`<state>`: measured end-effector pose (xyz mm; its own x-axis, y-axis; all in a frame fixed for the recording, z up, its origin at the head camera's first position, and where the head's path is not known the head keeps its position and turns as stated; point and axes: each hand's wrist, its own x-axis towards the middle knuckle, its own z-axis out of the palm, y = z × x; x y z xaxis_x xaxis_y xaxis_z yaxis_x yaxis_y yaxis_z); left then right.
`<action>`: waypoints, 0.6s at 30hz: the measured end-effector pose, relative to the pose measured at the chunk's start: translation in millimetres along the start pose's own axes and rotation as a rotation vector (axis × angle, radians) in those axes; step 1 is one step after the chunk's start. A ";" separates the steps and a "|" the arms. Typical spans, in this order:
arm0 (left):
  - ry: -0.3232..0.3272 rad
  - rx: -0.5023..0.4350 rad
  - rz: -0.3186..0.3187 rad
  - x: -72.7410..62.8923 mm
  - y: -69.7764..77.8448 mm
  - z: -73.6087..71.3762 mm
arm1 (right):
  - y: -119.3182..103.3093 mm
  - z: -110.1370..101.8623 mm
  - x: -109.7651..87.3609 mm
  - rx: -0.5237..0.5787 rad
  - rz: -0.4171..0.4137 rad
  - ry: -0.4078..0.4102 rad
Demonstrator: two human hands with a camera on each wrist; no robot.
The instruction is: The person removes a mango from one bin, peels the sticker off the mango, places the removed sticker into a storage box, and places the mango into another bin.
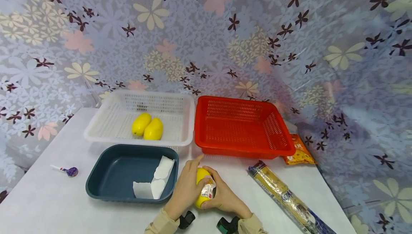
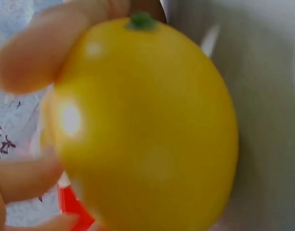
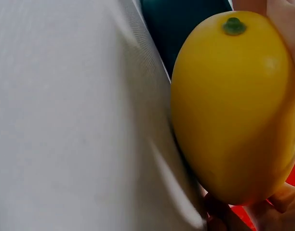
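Both hands hold a smooth yellow mango (image 1: 201, 202) low in the middle of the head view. My left hand (image 1: 185, 188) grips it from the left, its thumb across the front. On the opposite side my right hand (image 1: 225, 195) curls its fingers and thumb round the fruit. A shiny white and orange patch with print (image 1: 208, 190) shows between the thumbs, partly covered. Close up in the left wrist view, the mango (image 2: 152, 125) has a green stem nub at its top. It also fills much of the right wrist view, where the same mango (image 3: 229, 106) stands near the white tabletop.
Two more mangoes (image 1: 153, 129) lie in a white basket (image 1: 106, 119). Beside it stands a red basket (image 1: 244, 151). White foam-like blocks (image 1: 157, 187) sit in a dark blue tray (image 1: 109, 194). A lollipop (image 1: 71, 171), a long noodle pack (image 1: 286, 196) and an orange snack bag (image 1: 299, 151) lie around.
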<state>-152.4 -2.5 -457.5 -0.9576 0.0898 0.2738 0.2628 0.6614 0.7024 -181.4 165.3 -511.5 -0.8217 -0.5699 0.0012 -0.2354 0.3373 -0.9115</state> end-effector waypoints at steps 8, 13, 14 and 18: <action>0.037 0.000 -0.015 -3.7 -4.7 2.5 | -0.5 2.4 -1.8 -0.014 -0.041 0.025; 0.078 -0.083 -0.015 -3.9 -8.6 6.2 | -1.5 5.8 -2.9 0.008 -0.089 0.052; 0.077 -0.098 -0.018 -3.7 -9.0 5.8 | -2.2 6.3 -2.7 0.010 -0.088 0.062; 0.057 -0.112 -0.024 -2.2 -8.0 2.1 | -5.0 7.0 -0.5 0.007 -0.055 0.091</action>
<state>-152.7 -6.4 -465.1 -0.9562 0.0306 0.2910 0.2549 0.5755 0.7771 -176.1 158.6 -509.8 -0.8513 -0.5171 0.0886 -0.2781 0.3016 -0.9120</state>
